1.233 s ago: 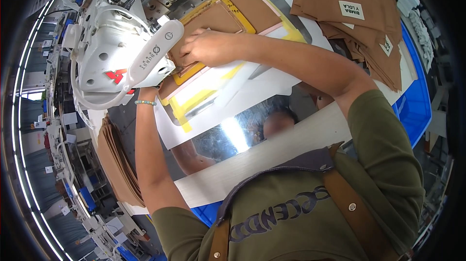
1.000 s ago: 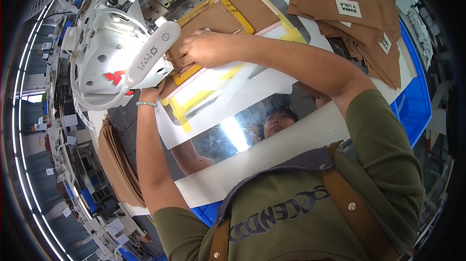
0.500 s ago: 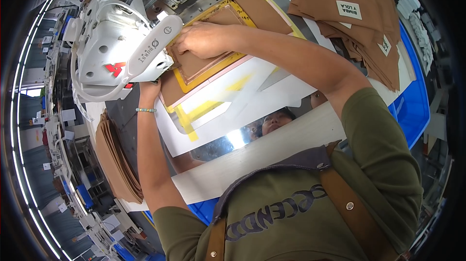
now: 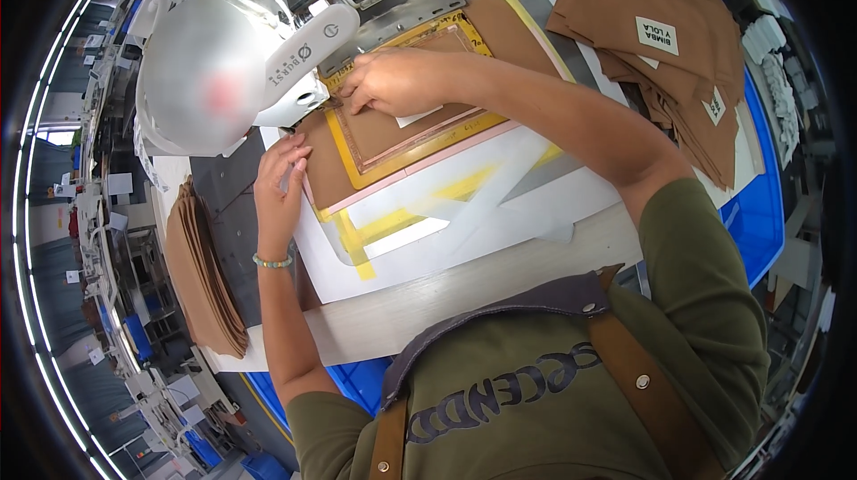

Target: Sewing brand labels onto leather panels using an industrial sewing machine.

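Note:
My right hand (image 4: 397, 83) reaches over a yellow rectangular frame (image 4: 361, 181) that lies on brown fabric (image 4: 312, 154). Its fingers are bent but apart, their tips resting inside the frame beside the sewing machine head (image 4: 295, 105). Part of a small white label (image 4: 418, 116) shows under this hand. At the fabric's left edge, my left hand (image 4: 284, 181) has its fingers stretched out and holds nothing visible. Under the fabric lies a white template sheet (image 4: 326, 283) with yellow tape (image 4: 357, 252). The exact contact of my right fingertips is hard to make out.
A lamp arm (image 4: 312, 47) juts over the work from the left. Brown labelled pieces (image 4: 607, 7) are heaped at the far right, near a blue bin (image 4: 759, 212). A folded brown stack (image 4: 201, 275) stands at the left.
My left hand has come out from below the machine head, its fingers now showing. The template sheet has shifted toward me, covering the shiny metal plate. A white label now shows under my right hand.

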`<state>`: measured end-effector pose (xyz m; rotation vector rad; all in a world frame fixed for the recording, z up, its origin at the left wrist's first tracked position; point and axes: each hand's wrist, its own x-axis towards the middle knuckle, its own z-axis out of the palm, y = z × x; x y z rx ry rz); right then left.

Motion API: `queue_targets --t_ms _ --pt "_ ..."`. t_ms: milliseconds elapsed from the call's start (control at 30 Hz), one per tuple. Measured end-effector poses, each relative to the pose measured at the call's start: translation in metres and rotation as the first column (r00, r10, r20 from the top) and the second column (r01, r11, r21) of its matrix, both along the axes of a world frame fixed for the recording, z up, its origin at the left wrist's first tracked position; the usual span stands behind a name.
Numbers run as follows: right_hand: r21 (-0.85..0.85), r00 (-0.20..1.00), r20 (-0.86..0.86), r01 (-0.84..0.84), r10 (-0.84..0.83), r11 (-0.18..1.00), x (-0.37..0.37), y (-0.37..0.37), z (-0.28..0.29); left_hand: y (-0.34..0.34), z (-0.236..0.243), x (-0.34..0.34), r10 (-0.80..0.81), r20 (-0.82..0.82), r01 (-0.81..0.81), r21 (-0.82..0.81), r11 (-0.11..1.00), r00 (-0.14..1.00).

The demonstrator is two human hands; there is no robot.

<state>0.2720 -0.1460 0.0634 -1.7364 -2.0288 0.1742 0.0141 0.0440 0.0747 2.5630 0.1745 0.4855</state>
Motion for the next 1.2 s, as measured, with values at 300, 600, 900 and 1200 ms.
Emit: queue_targets --t_ms 300,600,900,1200 --pt "-0.149 0.989 0.143 0.054 -0.032 0.987 -0.002 -0.052 0.036 -0.048 0.012 0.010 -0.135 -0.034 0.136 0.016 0.991 0.990" --pt "-0.027 0.821 0.437 0.419 -0.367 0.907 0.007 -0.155 0.011 -0.074 0.010 0.035 -0.248 -0.137 0.276 0.252 0.928 0.959" --pt "0.059 0.770 0.529 0.385 -0.356 0.921 0.005 -0.141 0.007 -0.080 0.004 0.039 -0.198 -0.231 0.273 0.361 0.892 0.953" --pt "-0.042 0.808 0.483 0.407 -0.339 0.912 0.009 -0.138 0.021 -0.084 0.005 0.048 -0.192 -0.191 0.254 0.394 0.883 0.963"
